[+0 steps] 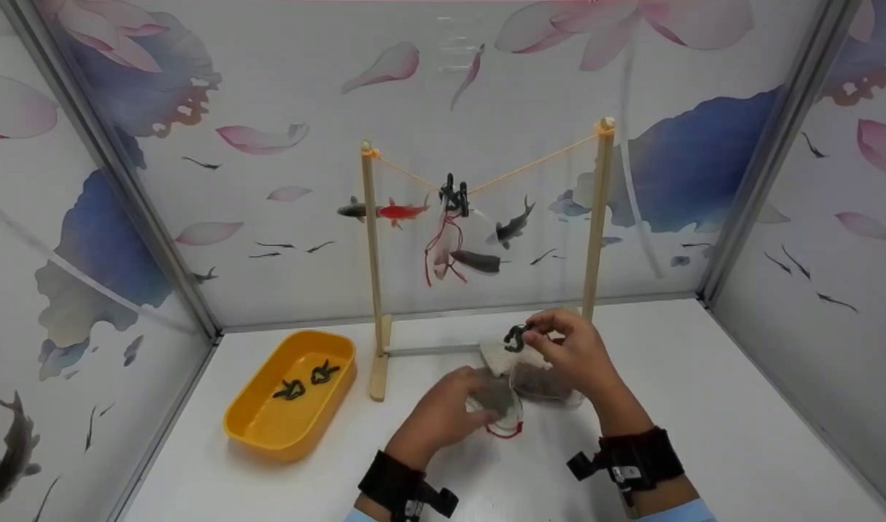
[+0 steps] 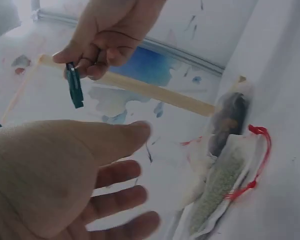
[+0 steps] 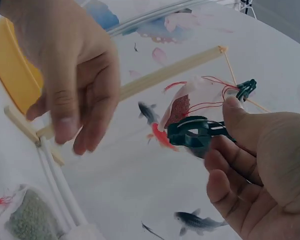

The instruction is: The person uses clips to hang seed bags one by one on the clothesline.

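Right hand raised, pinching green clip; left hand lower, fingers apart, near green-filled sachet.

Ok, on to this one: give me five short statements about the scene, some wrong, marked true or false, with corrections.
1. The right hand pinches a dark green clip. True.
2. The yellow tray contains five clips. False: only two lie in it.
3. An orange cord runs between two wooden posts. True.
4. The left hand grips a fish-shaped toy. False: it holds nothing, its fingers apart in its own wrist view.
5. The bag with pale green contents hangs from the cord. False: it is down at the table.
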